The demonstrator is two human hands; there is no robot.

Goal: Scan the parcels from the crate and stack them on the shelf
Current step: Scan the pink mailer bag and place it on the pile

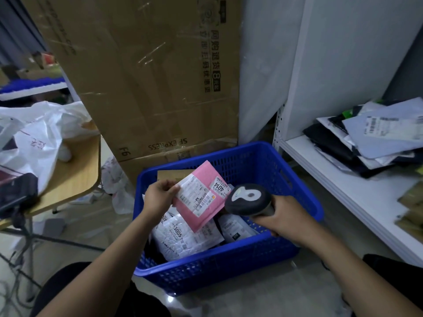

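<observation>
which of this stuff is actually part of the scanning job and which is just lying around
Job: pink parcel held by the left hand; scanner in the right hand; white parcels in the blue crate; white shelf with its parcel pile.

Lying about: cardboard box; plastic bag; wooden table.

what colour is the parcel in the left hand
Pink, with a white shipping label; the pink parcel held by the left hand shows in the head view.

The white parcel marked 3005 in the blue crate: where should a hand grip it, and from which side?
Pinch its near edge from above: the white parcel lies flat and looks soft, and the pink parcel hides its far end.
</observation>
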